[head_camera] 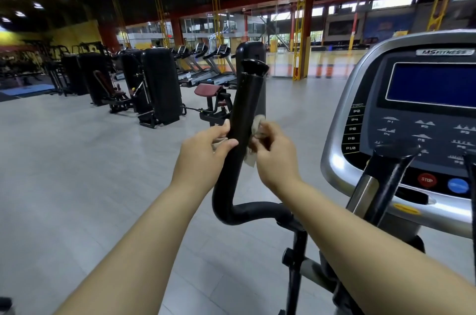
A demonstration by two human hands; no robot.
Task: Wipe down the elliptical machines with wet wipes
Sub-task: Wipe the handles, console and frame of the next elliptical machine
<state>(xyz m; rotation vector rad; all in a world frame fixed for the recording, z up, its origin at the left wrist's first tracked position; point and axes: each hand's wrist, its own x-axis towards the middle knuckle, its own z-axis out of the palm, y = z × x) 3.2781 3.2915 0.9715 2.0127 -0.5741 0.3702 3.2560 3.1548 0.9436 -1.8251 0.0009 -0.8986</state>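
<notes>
Both forearms [154,237] reach to the elliptical's black handlebar [244,108], left of the console [412,121]. Step in hand, as judged: wiping the handlebar's mid-section. Left hand [206,152] curls round the handlebar. Right hand [275,157] pinches the wet wipe [253,126] against the handlebar's right side. Next move calls for sliding the wipe along it with firm contact.

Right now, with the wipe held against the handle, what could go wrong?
1. The wet wipe is bunched between the left hand and right hand, so it may slip and leave parts of the black handle unwiped.
2. The handle's top cap looks split; the wipe could snag there.
</notes>
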